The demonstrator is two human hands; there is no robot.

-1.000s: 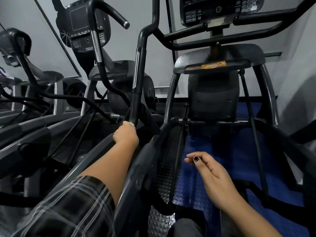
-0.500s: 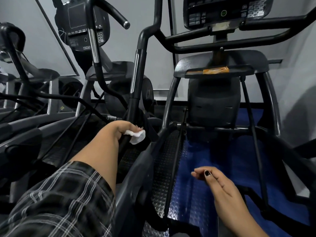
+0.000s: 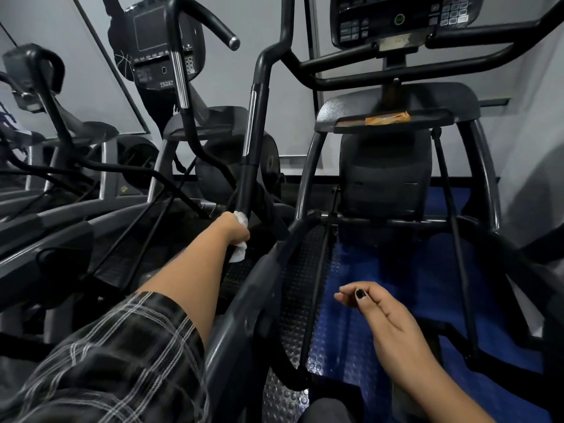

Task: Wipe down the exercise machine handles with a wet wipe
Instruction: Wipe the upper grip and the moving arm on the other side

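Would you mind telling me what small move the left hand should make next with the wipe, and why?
Probably slide the left hand upward along the black handle bar, keeping the wet wipe wrapped round it. The hand grips the bar low down, and the long stretch with the silver strip lies above it. The right hand hangs free.

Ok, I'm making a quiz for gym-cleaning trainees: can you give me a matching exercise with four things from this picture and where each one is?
Things: 1 wet wipe; 2 right hand; 3 orange packet; 4 green-ringed button.
Places: A on the console; B in the left hand, against the handle bar; C on the tray under the console; D above the blue floor, holding nothing.
Pairs: 1-B; 2-D; 3-C; 4-A.
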